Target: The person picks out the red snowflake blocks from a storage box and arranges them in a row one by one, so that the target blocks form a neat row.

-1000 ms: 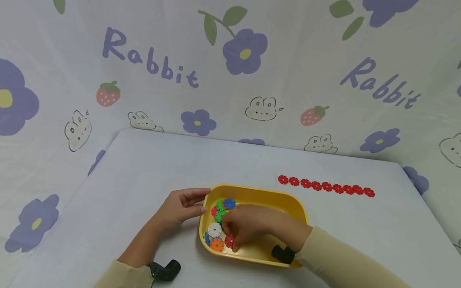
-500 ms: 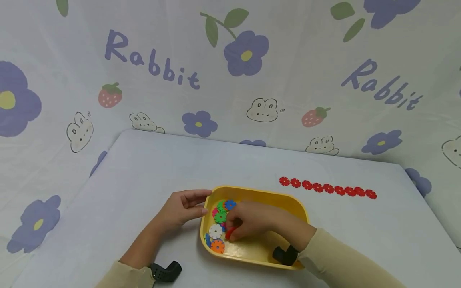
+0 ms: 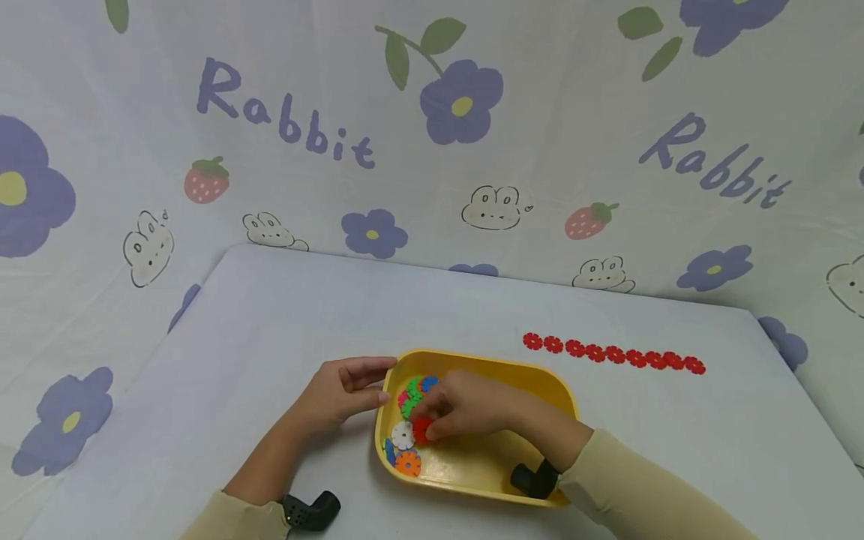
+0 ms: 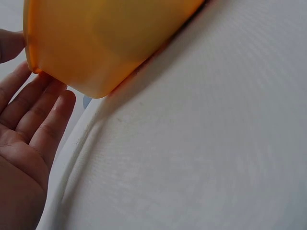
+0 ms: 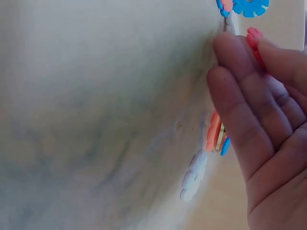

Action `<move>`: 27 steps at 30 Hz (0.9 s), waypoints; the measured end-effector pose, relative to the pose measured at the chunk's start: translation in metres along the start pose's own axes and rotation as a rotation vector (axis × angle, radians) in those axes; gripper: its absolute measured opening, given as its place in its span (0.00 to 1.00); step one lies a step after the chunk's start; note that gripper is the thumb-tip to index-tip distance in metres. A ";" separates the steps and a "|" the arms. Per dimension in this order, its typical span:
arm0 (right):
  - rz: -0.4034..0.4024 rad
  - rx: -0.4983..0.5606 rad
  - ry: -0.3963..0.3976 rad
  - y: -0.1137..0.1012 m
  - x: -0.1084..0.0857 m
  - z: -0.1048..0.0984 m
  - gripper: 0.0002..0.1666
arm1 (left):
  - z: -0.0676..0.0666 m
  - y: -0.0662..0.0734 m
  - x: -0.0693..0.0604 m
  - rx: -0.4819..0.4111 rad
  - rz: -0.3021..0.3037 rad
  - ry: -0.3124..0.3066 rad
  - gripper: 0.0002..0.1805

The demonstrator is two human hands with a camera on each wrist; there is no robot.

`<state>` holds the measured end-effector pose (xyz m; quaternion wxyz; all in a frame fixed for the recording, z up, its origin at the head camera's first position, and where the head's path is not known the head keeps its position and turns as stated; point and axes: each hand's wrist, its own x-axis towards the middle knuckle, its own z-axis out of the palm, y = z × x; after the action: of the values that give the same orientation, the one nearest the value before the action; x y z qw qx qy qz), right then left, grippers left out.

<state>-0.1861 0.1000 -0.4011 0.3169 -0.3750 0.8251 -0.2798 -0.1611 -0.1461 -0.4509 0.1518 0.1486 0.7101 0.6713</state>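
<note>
In the head view, my right hand (image 3: pixel 466 405) reaches into the yellow plastic basin (image 3: pixel 466 491). Its thumb and fingers pinch a red snowflake disc (image 3: pixel 421 430), which also shows as a red edge (image 5: pixel 255 45) in the right wrist view. Close to it lie a white disc (image 3: pixel 403 435), an orange disc (image 3: pixel 408 463), and green (image 3: pixel 410 408) and blue (image 3: pixel 429 384) ones. My left hand (image 3: pixel 340 388) rests against the basin's left side. In the left wrist view, the left fingers (image 4: pixel 50 127) extend fairly straight to the basin's outer wall (image 4: pixel 96 48).
Several red snowflake discs (image 3: pixel 615 355) form a row on the white table (image 3: pixel 324 300), behind and right of the basin. A patterned curtain (image 3: pixel 405 172) hangs behind the table. Black wrist devices sit at the left cuff (image 3: pixel 312 510) and right cuff (image 3: pixel 535 478).
A second ago the red disc was low in the basin under my right fingers. Now they pinch it, turned more face-on and shifted slightly up and left. My left hand stays put.
</note>
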 end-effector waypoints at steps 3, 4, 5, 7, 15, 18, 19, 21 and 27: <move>0.009 0.041 0.002 0.001 0.000 0.001 0.14 | 0.000 0.000 0.000 0.000 0.001 -0.002 0.27; 0.013 0.057 0.001 0.001 0.001 0.001 0.14 | 0.000 0.000 0.000 0.000 0.001 -0.002 0.27; 0.015 0.071 0.002 0.002 0.001 0.001 0.14 | 0.000 0.000 0.000 -0.001 0.000 -0.002 0.26; 0.015 0.095 0.003 0.002 0.001 0.001 0.14 | 0.000 0.000 0.000 0.001 -0.002 -0.001 0.26; 0.013 0.198 0.007 0.000 0.000 -0.001 0.14 | 0.000 0.000 0.000 -0.001 0.004 -0.004 0.27; -0.016 0.246 -0.001 0.001 -0.001 -0.001 0.15 | 0.000 0.000 0.000 -0.004 0.008 -0.003 0.27; -0.023 0.262 -0.006 0.001 -0.001 -0.001 0.16 | 0.000 0.000 0.000 -0.002 0.007 -0.002 0.27; -0.031 0.291 -0.014 0.002 -0.001 -0.001 0.16 | 0.000 0.000 0.000 -0.002 0.004 0.001 0.27; -0.031 0.353 -0.025 0.002 -0.002 0.000 0.19 | 0.000 0.000 0.000 -0.001 0.003 0.002 0.27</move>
<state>-0.1865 0.1026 -0.4019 0.3837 -0.3297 0.7533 -0.4202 -0.1606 -0.1459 -0.4510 0.1503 0.1491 0.7096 0.6720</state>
